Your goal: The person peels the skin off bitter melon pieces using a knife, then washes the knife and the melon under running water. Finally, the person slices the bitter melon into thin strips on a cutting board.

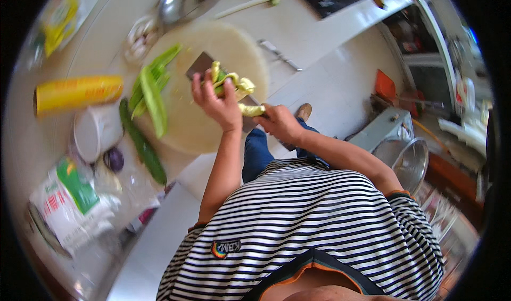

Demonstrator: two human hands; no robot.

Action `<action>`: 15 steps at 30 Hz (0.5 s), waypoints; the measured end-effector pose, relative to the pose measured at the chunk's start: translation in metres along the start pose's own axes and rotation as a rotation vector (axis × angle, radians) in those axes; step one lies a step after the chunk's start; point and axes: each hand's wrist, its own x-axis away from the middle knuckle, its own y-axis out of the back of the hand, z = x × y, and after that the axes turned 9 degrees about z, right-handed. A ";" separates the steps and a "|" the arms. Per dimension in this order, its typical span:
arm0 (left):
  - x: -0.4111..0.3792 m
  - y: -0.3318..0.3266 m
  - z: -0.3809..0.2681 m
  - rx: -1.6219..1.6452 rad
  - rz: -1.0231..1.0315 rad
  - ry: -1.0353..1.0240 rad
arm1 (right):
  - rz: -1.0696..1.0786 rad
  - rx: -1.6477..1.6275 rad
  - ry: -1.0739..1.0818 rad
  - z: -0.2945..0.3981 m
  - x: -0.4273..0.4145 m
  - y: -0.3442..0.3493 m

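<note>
My right hand grips the handle end of a broad-bladed cleaver held flat over the round chopping board. Pale yellow-green vegetable trimmings, which look like pepper cores, lie on the blade. My left hand presses against them with fingers spread around the pieces. Another pale piece rests by the blade's near end, beside my right fingers. On the board's left side lie long halves of green pepper, apart from both hands. Part of the blade is hidden behind my left hand.
A cucumber, a purple onion, a white container and a yellow roll sit left of the board. Garlic and a metal lid stand behind it. A peeler lies near the counter's edge.
</note>
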 end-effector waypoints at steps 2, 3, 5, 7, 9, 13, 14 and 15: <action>-0.005 -0.022 -0.029 0.007 0.028 -0.063 | -0.036 -0.039 0.002 -0.006 0.017 0.030; -0.007 -0.036 -0.048 0.021 0.041 -0.101 | -0.053 -0.050 0.001 -0.006 0.028 0.050; -0.005 -0.070 -0.092 -0.002 0.083 -0.183 | -0.180 -0.022 0.125 -0.036 0.043 0.082; 0.004 -0.107 -0.140 0.029 0.137 -0.177 | -0.210 -0.111 0.127 -0.053 0.070 0.124; 0.016 -0.158 -0.194 -0.003 0.205 -0.187 | -0.291 -0.094 0.127 -0.088 0.097 0.176; 0.044 -0.294 -0.296 0.104 0.371 -0.292 | -0.444 -0.287 0.005 -0.149 0.165 0.291; 0.052 -0.318 -0.323 0.122 0.434 -0.336 | -0.536 -0.296 0.034 -0.158 0.185 0.309; 0.061 -0.346 -0.355 0.146 0.490 -0.379 | -0.617 -0.310 0.016 -0.173 0.207 0.334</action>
